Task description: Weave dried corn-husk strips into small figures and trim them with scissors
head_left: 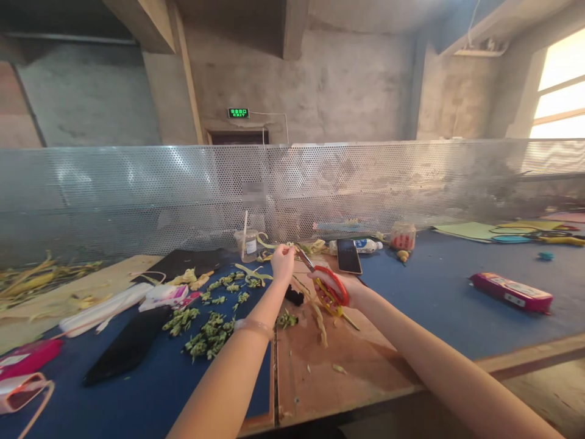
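My right hand (340,289) is closed around scissors (333,279) with red and yellow handles; their blades point up and left toward my left hand. My left hand (283,263) is raised over the brown board, fingers pinched together at the blade tips. A small pale bit shows at the fingertips, too small to name. Below the hands, long dry plant strips (320,326) and a small green plant cluster (287,319) lie on the board (347,366). Left of my forearm, several green plant clusters (211,335) are spread on the blue mat.
A phone (349,256), a plastic bottle (365,246) and a jar (403,236) stand or lie behind my right hand. A clear cup (248,245) is at the back. To the right lies a magenta packet (512,292). A perforated metal screen (365,183) borders the far edge.
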The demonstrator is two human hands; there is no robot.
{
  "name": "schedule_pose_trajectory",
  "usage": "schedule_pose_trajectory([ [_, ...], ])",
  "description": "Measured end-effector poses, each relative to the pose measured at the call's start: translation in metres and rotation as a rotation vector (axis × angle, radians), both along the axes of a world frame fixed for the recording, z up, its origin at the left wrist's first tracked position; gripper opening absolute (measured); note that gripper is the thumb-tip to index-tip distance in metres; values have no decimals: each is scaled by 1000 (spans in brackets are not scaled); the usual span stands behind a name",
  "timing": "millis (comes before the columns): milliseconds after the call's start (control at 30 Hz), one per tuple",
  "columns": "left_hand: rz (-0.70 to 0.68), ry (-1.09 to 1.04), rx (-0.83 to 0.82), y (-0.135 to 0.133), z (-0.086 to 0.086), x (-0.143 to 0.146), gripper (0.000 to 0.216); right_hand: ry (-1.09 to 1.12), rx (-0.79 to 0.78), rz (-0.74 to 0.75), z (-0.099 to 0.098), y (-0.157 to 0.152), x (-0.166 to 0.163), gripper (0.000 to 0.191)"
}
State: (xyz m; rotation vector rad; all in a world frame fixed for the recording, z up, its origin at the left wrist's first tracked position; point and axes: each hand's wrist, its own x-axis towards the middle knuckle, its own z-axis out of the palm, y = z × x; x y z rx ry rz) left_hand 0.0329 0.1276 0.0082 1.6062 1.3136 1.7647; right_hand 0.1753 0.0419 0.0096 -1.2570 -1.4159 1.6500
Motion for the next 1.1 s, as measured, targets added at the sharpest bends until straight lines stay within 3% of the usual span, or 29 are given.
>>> schedule_pose_trajectory([
  [567,27,39,90,1,-3,1,22,-18,-21,-8,-2,1,1,37],
  [1100,-177,44,71,9,-14,8,18,49,-9,-33,-8,4,3,38],
])
